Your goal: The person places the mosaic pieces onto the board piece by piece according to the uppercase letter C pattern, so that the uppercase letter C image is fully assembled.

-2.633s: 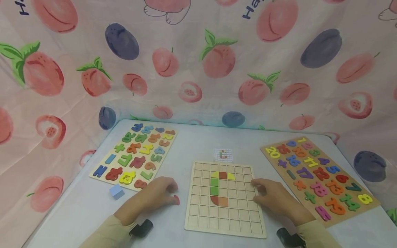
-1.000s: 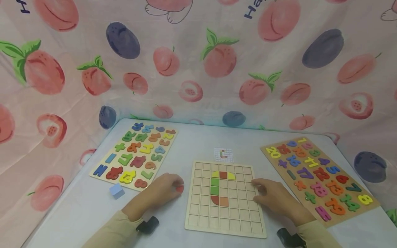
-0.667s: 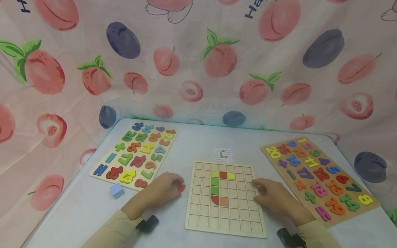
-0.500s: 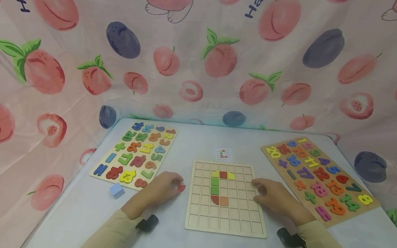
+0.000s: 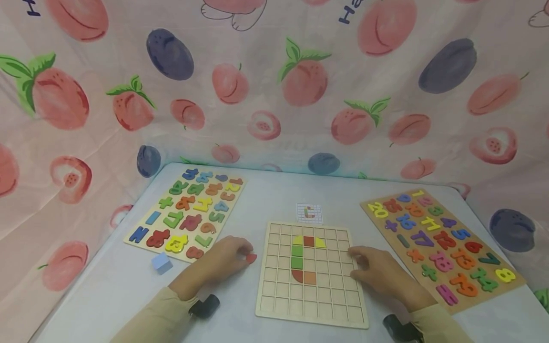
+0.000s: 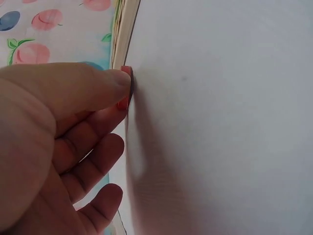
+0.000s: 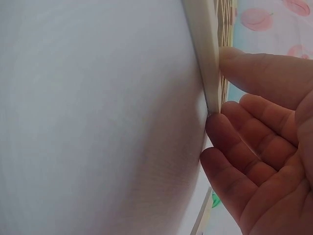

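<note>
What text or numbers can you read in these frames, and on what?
"20", "7", "8", "5", "+": coloured number pieces on the right number board.
"8", "+", "-": pieces on the left number board, which lies turned away; the rest are too skewed to read.
"Ha": dark letters on the fruit-print cloth, cut off by the frame's top edge.
Small pattern card: a coloured figure only, no readable text.

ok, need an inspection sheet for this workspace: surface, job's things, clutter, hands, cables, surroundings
Surface: white table.
Job's things: wooden grid board holding a few coloured tiles; small red piece; pattern card behind the board.
Clutter: two number puzzle boards, left and right; blue block.
Hands: left hand pinches the red piece; right hand rests on the grid board's right edge.
Cables: nothing seen.
Surroundings: peach-print cloth backdrop.
</note>
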`<state>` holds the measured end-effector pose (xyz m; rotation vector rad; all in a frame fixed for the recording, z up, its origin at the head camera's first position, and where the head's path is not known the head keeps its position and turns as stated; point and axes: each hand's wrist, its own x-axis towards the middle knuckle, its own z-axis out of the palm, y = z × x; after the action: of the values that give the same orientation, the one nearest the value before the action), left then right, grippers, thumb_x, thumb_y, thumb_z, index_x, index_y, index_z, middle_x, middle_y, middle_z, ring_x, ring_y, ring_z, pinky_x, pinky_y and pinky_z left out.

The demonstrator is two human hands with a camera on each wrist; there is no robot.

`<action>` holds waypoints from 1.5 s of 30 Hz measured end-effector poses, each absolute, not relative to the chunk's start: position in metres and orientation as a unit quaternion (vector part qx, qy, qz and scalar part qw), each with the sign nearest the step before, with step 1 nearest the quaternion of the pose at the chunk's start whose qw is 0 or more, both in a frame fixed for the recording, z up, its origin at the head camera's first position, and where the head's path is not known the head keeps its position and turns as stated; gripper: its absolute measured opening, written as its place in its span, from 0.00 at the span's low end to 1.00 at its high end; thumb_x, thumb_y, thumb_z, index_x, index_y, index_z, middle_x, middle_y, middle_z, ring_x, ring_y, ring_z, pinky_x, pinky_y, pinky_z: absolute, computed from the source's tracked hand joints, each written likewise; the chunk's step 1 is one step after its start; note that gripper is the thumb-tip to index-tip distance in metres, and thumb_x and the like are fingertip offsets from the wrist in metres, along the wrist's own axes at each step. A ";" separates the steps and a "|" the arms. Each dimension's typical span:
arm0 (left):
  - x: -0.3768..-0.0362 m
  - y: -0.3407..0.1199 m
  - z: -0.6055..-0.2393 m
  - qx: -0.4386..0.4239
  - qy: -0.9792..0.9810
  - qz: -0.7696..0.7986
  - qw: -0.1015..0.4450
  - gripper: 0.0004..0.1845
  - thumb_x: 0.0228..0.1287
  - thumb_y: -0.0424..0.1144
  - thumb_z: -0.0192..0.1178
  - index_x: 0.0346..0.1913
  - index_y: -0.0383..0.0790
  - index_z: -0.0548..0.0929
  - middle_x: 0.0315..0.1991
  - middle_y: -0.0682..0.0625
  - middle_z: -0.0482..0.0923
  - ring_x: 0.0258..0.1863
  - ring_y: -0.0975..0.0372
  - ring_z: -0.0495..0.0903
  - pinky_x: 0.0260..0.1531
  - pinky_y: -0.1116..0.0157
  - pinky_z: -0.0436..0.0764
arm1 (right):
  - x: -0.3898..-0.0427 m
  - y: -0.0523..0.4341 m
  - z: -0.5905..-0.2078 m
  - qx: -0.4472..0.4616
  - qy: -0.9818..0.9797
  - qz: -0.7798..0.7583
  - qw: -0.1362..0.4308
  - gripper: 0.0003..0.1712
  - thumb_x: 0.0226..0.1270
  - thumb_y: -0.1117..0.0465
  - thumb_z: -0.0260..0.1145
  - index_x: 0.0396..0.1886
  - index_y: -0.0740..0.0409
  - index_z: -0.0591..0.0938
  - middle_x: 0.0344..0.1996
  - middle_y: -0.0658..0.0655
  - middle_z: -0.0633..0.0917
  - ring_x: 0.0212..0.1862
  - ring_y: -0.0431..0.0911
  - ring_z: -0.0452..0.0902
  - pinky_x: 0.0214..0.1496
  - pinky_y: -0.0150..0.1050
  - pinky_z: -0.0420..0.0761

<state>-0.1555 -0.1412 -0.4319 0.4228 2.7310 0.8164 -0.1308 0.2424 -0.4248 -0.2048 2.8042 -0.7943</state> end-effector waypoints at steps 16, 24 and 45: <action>-0.165 -0.121 -0.425 0.194 0.931 0.286 0.119 0.16 0.63 0.40 0.68 0.53 0.42 0.85 0.47 0.53 0.82 0.52 0.56 0.77 0.55 0.54 0.77 | -0.130 0.243 -0.423 -0.072 0.951 -0.278 0.114 0.32 0.57 0.59 0.74 0.63 0.61 0.78 0.59 0.65 0.80 0.60 0.61 0.76 0.62 0.60 0.71; -0.165 -0.094 -0.422 0.204 0.924 0.292 0.139 0.17 0.62 0.42 0.70 0.52 0.41 0.86 0.44 0.54 0.82 0.46 0.59 0.75 0.51 0.57 0.78 | -0.131 0.242 -0.422 -0.066 0.950 -0.281 0.118 0.33 0.57 0.59 0.74 0.63 0.61 0.78 0.59 0.65 0.80 0.59 0.61 0.76 0.61 0.60 0.72; -0.158 -0.037 -0.425 0.342 0.901 0.247 0.104 0.12 0.62 0.43 0.70 0.47 0.44 0.89 0.38 0.62 0.83 0.40 0.68 0.75 0.46 0.70 0.76 | -0.131 0.243 -0.422 -0.064 0.952 -0.278 0.116 0.33 0.56 0.58 0.75 0.62 0.61 0.79 0.58 0.65 0.81 0.58 0.60 0.77 0.60 0.60 0.73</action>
<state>-0.1582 -0.0374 -0.4246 1.0088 2.6563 0.7273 -0.1314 0.2428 -0.4224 -0.1883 2.7867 -0.8128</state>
